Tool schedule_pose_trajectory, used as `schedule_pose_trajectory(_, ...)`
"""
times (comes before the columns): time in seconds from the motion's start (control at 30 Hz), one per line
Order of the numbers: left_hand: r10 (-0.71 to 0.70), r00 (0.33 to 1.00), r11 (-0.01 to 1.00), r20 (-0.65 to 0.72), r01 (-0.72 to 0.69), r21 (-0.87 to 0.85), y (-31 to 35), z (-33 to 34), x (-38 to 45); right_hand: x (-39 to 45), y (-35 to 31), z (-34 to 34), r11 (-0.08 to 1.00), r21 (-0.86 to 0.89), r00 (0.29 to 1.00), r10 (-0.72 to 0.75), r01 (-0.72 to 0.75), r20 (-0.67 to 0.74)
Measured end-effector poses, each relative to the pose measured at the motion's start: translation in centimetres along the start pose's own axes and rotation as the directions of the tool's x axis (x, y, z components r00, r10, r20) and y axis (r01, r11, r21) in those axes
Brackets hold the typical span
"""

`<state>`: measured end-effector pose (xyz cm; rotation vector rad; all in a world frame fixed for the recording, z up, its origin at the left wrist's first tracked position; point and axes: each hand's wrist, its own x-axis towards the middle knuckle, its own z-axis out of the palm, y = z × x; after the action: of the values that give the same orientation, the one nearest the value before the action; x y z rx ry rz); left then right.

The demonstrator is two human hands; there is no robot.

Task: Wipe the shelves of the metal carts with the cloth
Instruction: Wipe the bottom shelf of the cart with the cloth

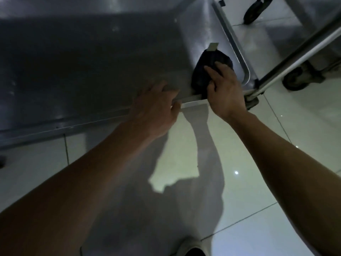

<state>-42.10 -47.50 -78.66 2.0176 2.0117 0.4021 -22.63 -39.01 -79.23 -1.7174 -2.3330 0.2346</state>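
Head view — close, steeply down, over shelf (92, 71)

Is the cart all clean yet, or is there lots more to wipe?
Not yet. The right hand presses the dark cloth into the shelf's near right corner, while the left hand holds its front edge. That corner looks shiny; whether the shadowed rest is wiped, I cannot tell. A second cart beside it is untouched now.
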Motion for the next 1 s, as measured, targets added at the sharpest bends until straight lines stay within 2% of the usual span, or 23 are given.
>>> schedule_pose_trajectory(0.1,-0.019,0.999,0.998,0.041,0.016,0.059,1.5,0.7,1.2,1.4,3.2,-1.2,0.981,-0.043,0.982,0.188,-0.188,-0.003)
schedule_pose_trajectory(0.2,-0.036,0.998,0.992,0.052,0.03,0.121,1.9,1.4,1.1,2.1,4.6,-1.9,0.968,-0.028,0.968,0.25,-0.249,0.014)
schedule_pose_trajectory(0.33,-0.007,0.997,0.992,0.077,-0.003,0.127,2.4,1.6,0.8,1.7,4.7,-2.3,0.968,0.004,0.967,0.252,-0.253,0.029)
schedule_pose_trajectory(0.47,0.061,0.991,0.985,0.123,-0.08,0.153,1.3,1.3,0.1,0.4,3.4,-2.1,0.984,-0.02,0.981,0.177,-0.176,0.079)
schedule_pose_trajectory(0.73,0.054,0.98,0.982,0.192,-0.086,0.166,0.5,1.1,-3.5,-3.7,-0.9,-1.5,0.992,-0.018,0.99,0.122,-0.121,0.073)
schedule_pose_trajectory(1.0,0.161,0.963,0.958,0.217,-0.205,0.2,-2.1,0.2,-7.0,-7.1,-1.6,-1.0,0.995,-0.032,0.995,0.098,-0.098,0.006)
